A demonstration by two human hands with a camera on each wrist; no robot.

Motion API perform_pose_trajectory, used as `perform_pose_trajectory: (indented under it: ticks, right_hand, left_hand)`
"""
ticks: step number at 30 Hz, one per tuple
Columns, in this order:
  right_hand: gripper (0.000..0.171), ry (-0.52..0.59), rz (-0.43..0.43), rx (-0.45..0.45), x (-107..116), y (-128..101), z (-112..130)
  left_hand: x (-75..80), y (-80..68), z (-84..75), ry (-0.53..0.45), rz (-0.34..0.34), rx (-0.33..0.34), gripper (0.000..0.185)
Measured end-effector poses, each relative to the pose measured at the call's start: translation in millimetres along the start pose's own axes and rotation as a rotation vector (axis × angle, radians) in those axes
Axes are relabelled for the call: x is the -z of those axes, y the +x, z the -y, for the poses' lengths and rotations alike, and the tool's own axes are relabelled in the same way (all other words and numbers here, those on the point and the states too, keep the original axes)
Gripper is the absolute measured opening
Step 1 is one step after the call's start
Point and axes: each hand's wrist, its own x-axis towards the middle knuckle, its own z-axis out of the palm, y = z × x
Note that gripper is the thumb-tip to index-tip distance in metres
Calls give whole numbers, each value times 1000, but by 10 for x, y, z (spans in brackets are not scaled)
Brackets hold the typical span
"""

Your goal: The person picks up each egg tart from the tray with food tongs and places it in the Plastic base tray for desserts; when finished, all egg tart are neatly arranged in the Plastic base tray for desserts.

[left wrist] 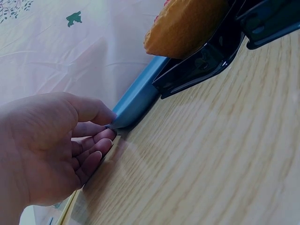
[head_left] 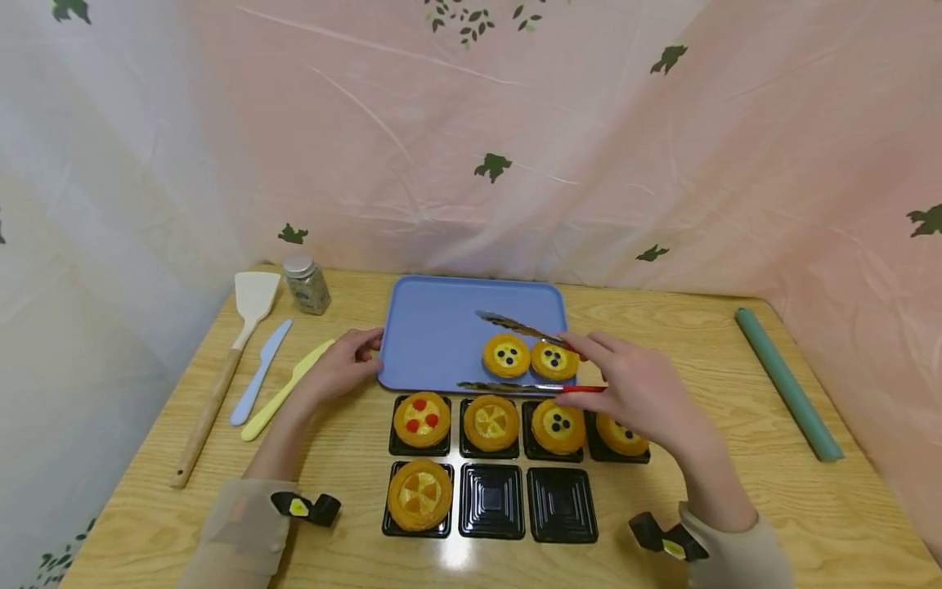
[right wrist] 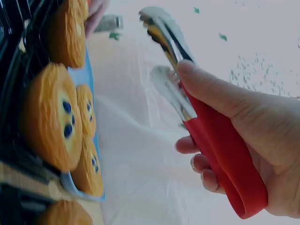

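Note:
My right hand [head_left: 636, 388] grips red-handled metal tongs [right wrist: 218, 140], their arms spread apart over the near right part of the blue tray [head_left: 434, 327]. Two blueberry-topped tarts [head_left: 506, 355] lie side by side on that tray, between the tong arms in the head view. At the tray's left rim, my left hand [head_left: 346, 364] holds the edge between thumb and fingers, the thumb on the rim in the left wrist view. In front of the tray, a row of black square trays carries a red-berry tart [head_left: 422, 420], an orange-slice tart [head_left: 491, 423] and two blueberry tarts [head_left: 558, 425], one partly behind my right hand.
Nearer me are another orange-slice tart [head_left: 420, 495] in a black tray and two bare black trays [head_left: 491, 501]. On the left lie a spatula [head_left: 221, 401], a blue knife [head_left: 261, 372], a yellow knife [head_left: 283, 394] and a jar [head_left: 307, 286]. A green roll [head_left: 787, 383] lies right.

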Motion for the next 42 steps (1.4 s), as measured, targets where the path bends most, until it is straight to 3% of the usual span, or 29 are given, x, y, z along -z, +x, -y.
perform_pose_trajectory:
  ticks: [5, 10, 23, 42]
  right_hand:
    - [80, 21, 88, -129, 46, -18, -139]
    - [84, 23, 145, -185, 59, -27, -234]
    - [70, 16, 211, -181, -69, 5, -332]
    - [72, -25, 158, -122, -204, 2, -330]
  left_hand:
    - [1, 1, -4, 6, 1, -4, 63]
    - [4, 1, -7, 5, 1, -3, 63]
    - [-14, -4, 12, 9, -4, 9, 63]
    - [-13, -7, -11, 5, -11, 0, 64]
